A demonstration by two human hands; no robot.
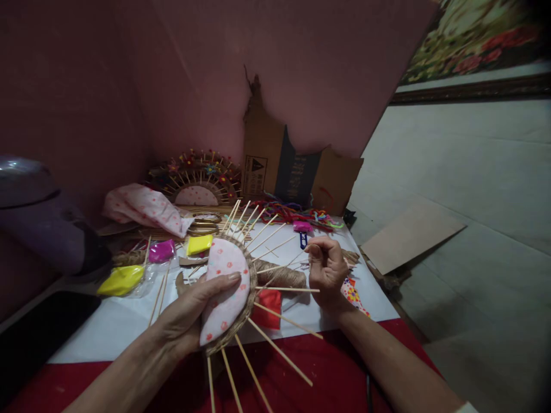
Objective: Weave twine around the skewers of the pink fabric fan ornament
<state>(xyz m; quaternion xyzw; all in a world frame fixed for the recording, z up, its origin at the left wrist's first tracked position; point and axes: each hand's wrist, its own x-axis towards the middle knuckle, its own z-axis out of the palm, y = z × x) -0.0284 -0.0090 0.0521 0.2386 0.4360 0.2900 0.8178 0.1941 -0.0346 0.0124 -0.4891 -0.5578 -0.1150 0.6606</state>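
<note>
Sticks (280,351) already edge the cloth half-circle (224,258) the left hand (187,312) holds; right hand (327,269) pinches twine (300,254), wrapping looks unfinished.

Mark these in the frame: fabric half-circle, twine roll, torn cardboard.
Fabric half-circle (233,300): head view, on the dotted cloth face, below the thumb.
Twine roll (287,279): head view, on the wound side.
Torn cardboard (264,136): head view, on the brown panel left of the dark band.

A dim pink wall (198,69) stands near pale tiles (482,155) and 1 painting (477,46).
</note>
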